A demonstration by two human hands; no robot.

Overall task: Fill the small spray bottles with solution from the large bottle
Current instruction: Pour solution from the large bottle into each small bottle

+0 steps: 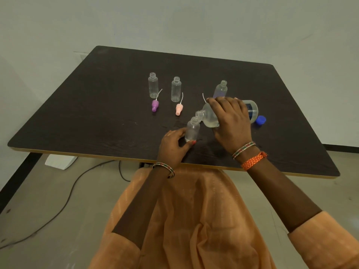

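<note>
Gripping the big bottle (211,115) from above, the right hand (231,121) is tipping its neck onto the little bottle (192,130), which the left hand (172,144) is pinching low near the table (77,113) edge. I'd pour slowly; those mouths are tiny and the bottle's light.

Dark wood-grain table (97,113) extends beneath and beyond both hands. Black cable (64,202) runs across the floor (38,191) below-left of the left hand. White block (59,162) lies under the table edge.
</note>
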